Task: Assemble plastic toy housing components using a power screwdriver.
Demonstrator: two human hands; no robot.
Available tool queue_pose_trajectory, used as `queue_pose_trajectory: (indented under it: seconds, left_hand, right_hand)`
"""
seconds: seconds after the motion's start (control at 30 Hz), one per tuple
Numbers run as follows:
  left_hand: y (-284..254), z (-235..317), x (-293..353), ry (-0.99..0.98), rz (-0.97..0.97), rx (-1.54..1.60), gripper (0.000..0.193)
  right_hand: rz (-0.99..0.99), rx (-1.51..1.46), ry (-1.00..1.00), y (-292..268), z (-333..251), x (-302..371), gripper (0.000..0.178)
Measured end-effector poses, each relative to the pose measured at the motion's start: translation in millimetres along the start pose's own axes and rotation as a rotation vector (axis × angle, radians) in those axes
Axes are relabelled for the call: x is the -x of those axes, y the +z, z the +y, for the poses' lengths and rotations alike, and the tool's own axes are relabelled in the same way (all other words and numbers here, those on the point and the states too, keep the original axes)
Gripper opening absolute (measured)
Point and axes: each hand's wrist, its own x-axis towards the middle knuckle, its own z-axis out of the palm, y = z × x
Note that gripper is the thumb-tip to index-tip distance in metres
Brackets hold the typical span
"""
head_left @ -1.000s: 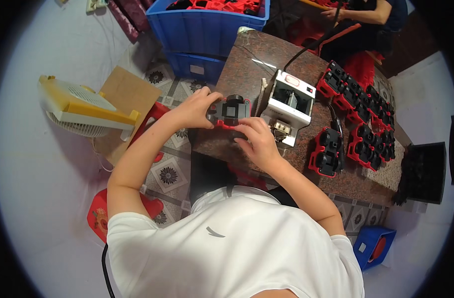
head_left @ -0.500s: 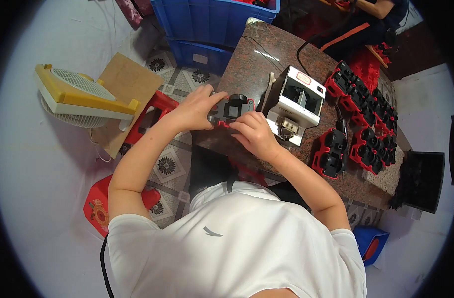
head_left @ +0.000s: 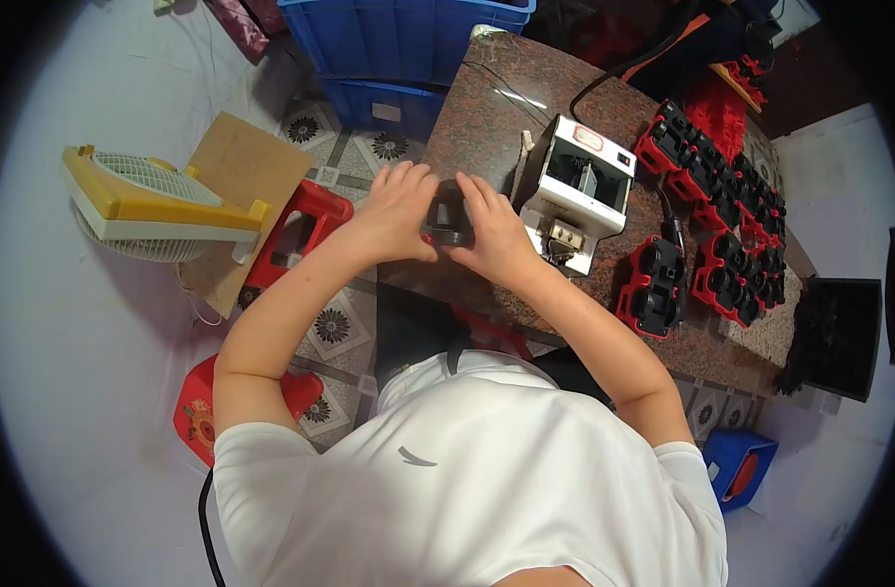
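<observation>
My left hand [head_left: 393, 215] and my right hand [head_left: 498, 230] close in from either side on a dark plastic housing [head_left: 449, 217] at the near left part of the stone table. The fingers of both hands lie along its sides, thumbs at the near end, and hide most of it. Just right of my right hand stands a white boxy machine [head_left: 582, 186] with an open top and a small metal mechanism at its near side. Another black-and-red housing [head_left: 653, 286] with round black parts lies farther right.
Several black-and-red housings [head_left: 729, 279] stand in rows on the right of the speckled table [head_left: 423, 279]. A slim black tool [head_left: 672, 233] lies beside them. Blue crates [head_left: 379, 44] stand behind. On the left, a yellow-and-white fan [head_left: 154, 205] rests on a board above a red stool [head_left: 305, 220].
My right hand has moved from the housing's near edge up to its right side. The housing has been turned and is now more covered by my hands.
</observation>
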Motion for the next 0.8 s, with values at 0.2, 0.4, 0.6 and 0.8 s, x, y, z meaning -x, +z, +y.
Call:
queue_pose_trajectory:
  seconds: [0.2, 0.4, 0.6, 0.8]
  left_hand:
    - [15, 5, -3, -0.02, 0.045, -0.035, 0.093]
    - [15, 4, -8, -0.023, 0.062, 0.041, 0.085]
    - [2, 11, -10, -0.022, 0.088, 0.06, 0.076]
    - [-13, 5, -8, -0.205, -0.21, 0.014, 0.09]
  right_hand:
    - [-0.062, -0.078, -0.067, -10, 5, -10, 0.094]
    - [-0.082, -0.125, -0.095, -4, 11, -20, 0.088]
    - [-0.042, -0.112, -0.111, -6, 10, -23, 0.088]
    - [0.158, 0.026, -0.167, -23, -26, 8, 0.094]
